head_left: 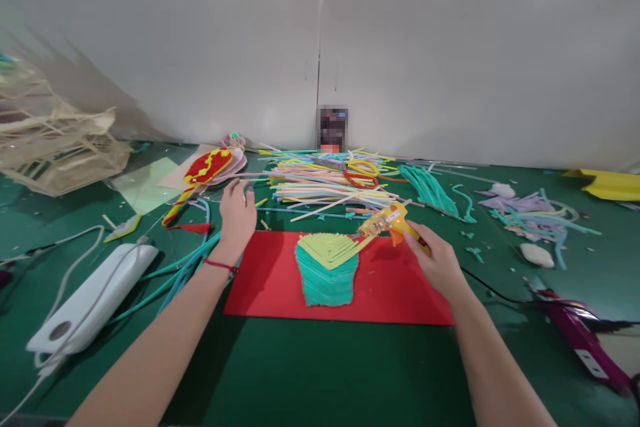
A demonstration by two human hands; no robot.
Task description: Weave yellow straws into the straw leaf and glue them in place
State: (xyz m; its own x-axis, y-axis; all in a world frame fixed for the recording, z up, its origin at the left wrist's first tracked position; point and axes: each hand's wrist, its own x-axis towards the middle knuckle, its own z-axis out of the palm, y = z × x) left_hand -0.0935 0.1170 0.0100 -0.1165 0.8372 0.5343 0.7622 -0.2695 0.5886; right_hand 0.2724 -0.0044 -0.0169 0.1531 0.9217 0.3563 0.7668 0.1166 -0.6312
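Note:
My right hand (436, 261) is closed round the handle of a yellow-orange glue gun (387, 221). Its nozzle points left, toward the top right corner of a woven piece of teal and yellow-green strips (327, 267). That piece lies on a red sheet (390, 287) on the green table. My left hand (237, 212) reaches forward past the red sheet's left corner, fingers stretched toward a pile of coloured pipe cleaners (320, 183). It holds nothing. A red string circles the left wrist.
A red and yellow fan-shaped craft (203, 173) lies at the left. A white device with cables (93, 303) sits near the left edge, and a straw-coloured frame (50, 140) beyond it. Purple tool (583, 337) at right, teal and lilac scraps (535, 210), white partition (320, 60) behind.

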